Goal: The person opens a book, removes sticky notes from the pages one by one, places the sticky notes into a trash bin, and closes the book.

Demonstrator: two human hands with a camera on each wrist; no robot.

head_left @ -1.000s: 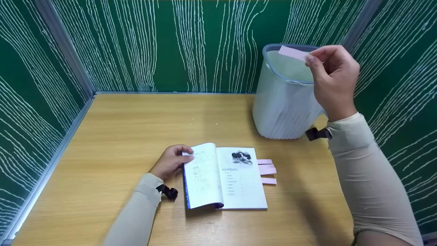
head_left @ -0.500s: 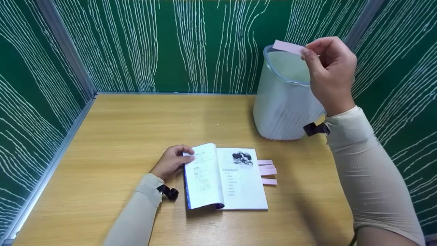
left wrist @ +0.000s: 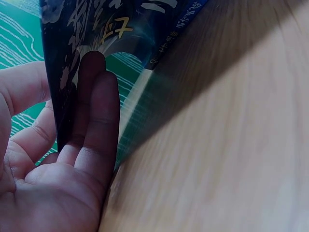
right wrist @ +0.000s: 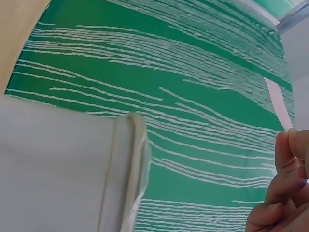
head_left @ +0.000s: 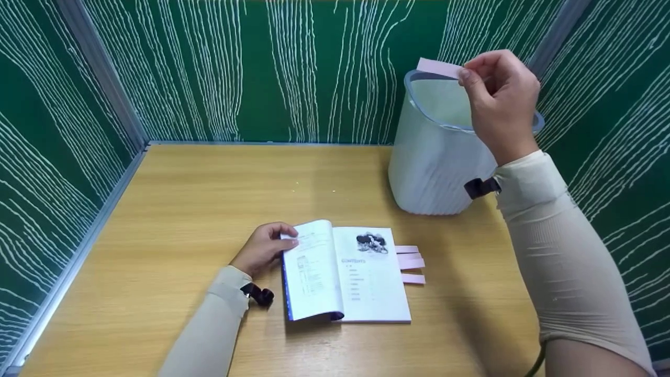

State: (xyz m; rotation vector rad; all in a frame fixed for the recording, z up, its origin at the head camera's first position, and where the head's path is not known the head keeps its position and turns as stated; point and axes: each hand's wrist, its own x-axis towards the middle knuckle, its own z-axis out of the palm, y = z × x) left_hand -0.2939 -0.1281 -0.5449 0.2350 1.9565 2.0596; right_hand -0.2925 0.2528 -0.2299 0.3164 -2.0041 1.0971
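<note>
An open book (head_left: 371, 293) lies on the table, its right page headed CONTENTS. My left hand (head_left: 264, 246) grips the raised left part near its upper outer corner, thumb on the page. In the left wrist view the fingers (left wrist: 99, 121) lie behind the dark printed cover (left wrist: 67, 53). Several pink paper strips (head_left: 411, 260) stick out from the book's right edge. High above the bin's rim my right hand (head_left: 505, 99) pinches a pink paper strip (head_left: 438, 68) between thumb and forefinger. The right wrist view shows that strip (right wrist: 278, 101) pointing up from the fingertips.
A whitish bin (head_left: 439, 167) with a blue-grey rim stands at the back right of the wooden table (head_left: 209, 188). Tiny pale specks dot the tabletop behind the book. Green walls (head_left: 356, 63) with white wavy lines enclose the back and both sides.
My right hand has risen and shifted slightly left with the pink strip, from within the bin's mouth outline to its far rim. The left hand and book have stayed put.
</note>
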